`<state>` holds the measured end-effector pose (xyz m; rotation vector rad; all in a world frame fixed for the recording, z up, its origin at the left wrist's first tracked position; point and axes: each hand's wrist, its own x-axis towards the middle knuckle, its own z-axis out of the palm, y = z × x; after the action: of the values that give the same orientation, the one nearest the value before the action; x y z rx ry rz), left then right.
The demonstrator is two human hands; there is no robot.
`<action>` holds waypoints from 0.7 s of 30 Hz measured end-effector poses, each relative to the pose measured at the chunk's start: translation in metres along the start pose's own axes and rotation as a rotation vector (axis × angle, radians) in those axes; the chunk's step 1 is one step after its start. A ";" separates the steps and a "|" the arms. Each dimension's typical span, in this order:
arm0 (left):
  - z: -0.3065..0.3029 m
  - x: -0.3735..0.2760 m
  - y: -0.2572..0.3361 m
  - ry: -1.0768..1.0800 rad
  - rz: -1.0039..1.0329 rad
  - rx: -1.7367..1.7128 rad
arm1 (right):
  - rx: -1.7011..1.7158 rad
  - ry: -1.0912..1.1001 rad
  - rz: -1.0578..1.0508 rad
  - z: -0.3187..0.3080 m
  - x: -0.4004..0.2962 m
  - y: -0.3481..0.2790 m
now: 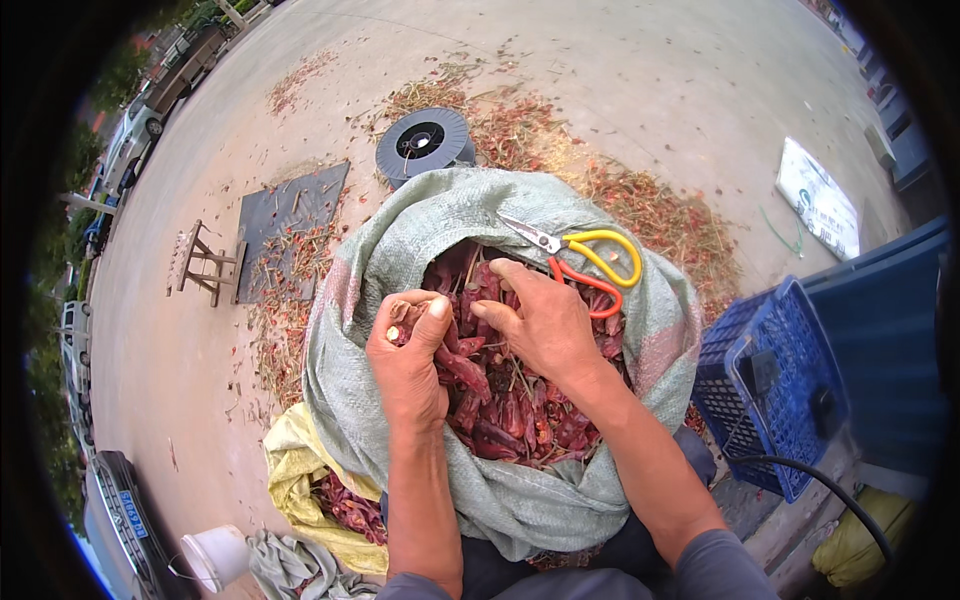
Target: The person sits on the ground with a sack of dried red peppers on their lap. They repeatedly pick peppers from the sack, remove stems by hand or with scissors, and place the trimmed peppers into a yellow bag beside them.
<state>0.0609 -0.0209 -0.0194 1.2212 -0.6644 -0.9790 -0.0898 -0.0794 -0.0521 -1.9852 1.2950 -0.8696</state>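
Note:
A large pale green woven sack [645, 375] stands before me with its rim rolled down. Dried red chili peppers [510, 416], some with stems, fill its mouth. My left hand [411, 360], at the left of the opening, is closed around a few dried peppers [405, 324]; a pale cut end shows at the fingers. Over the middle of the sack, my right hand [544, 319] has thumb and forefinger apart, close to the peppers beneath. Scissors [553, 244] with one yellow and one red handle lie spread on the far right rim, beside the right hand.
A blue plastic crate [772, 375] stands at right, with a black cable [832, 487] near it. A yellow sack [300, 457] with peppers and a white bucket [217, 555] are at lower left. Beyond lie a grey spool [424, 146], a wooden stool [206, 262] and scattered plant debris [667, 221].

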 end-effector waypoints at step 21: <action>0.020 -0.014 -0.008 -0.483 0.409 0.668 | 0.556 -0.025 0.084 -0.054 -0.038 -0.018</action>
<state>0.0350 -0.0178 -0.0206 1.3383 -1.6503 -0.7185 -0.1342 -0.0453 -0.0132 -1.4896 0.9766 -1.0264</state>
